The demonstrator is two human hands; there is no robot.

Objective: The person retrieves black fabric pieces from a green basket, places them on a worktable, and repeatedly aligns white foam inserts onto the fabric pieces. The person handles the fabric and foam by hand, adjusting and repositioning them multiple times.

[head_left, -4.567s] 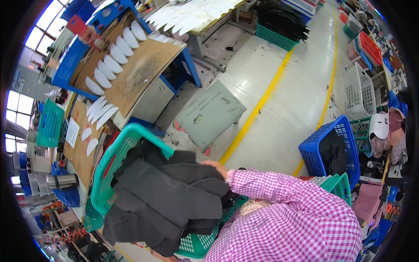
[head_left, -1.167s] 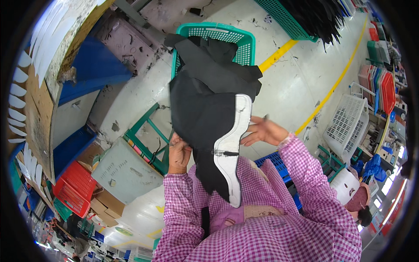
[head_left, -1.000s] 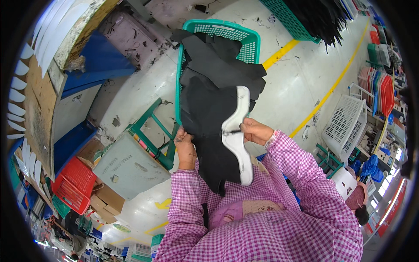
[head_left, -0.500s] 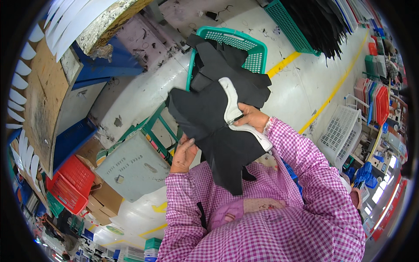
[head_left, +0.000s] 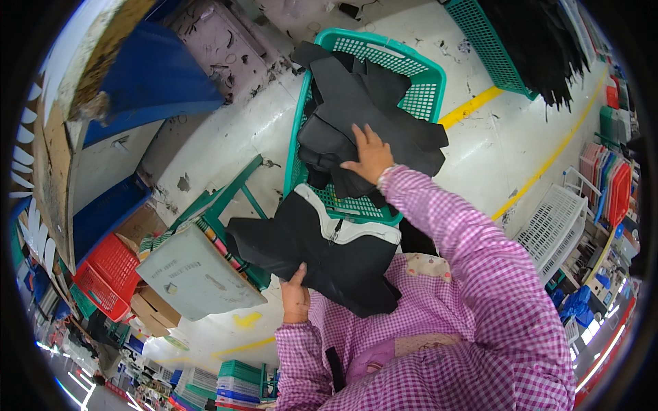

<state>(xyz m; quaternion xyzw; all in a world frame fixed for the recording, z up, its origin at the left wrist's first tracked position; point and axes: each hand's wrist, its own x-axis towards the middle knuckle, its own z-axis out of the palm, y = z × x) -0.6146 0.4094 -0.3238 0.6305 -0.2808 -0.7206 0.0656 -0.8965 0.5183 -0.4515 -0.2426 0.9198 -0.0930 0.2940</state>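
White-edged black piece (head_left: pixel 346 267): held over the lap, ahead and to the right of the left fingertips, nearer the body than the right fingers.
Left hand (head_left: pixel 296 301): the piece's near edge is pinched, thumb on top; the other fingers are largely hidden beneath it.
Right hand (head_left: pixel 373 161): nothing is grasped; the fingers are spread over the black pile (head_left: pixel 384 106), apparently laid on it, though how firmly cannot be told.
Just changed: half a second ago the white strip (head_left: pixel 363 233) was gripped by the right fingers; it has been let go, and the right hand has been moved forward to the pile. The piece has been turned, so that its strip is now set along the edge facing the pile.
Meaning for the work: the piece is judged to be supported by the left fingers alone, with the right freed for the pile.
Pieces counted: one is held, with one white strip; those in the pile overlap too much to be counted.
Green baskets counted: two nearby, one basket under the right hand (head_left: pixel 419 101), one strip-filled basket (head_left: pixel 483 38) beyond the right fingertips, to their right.
Grey panel counted: one grey panel (head_left: pixel 199 274), left of the left fingers.
Red basket: at least one red basket (head_left: pixel 113 270) is seen, farther left of those fingers; any nesting is unclear.
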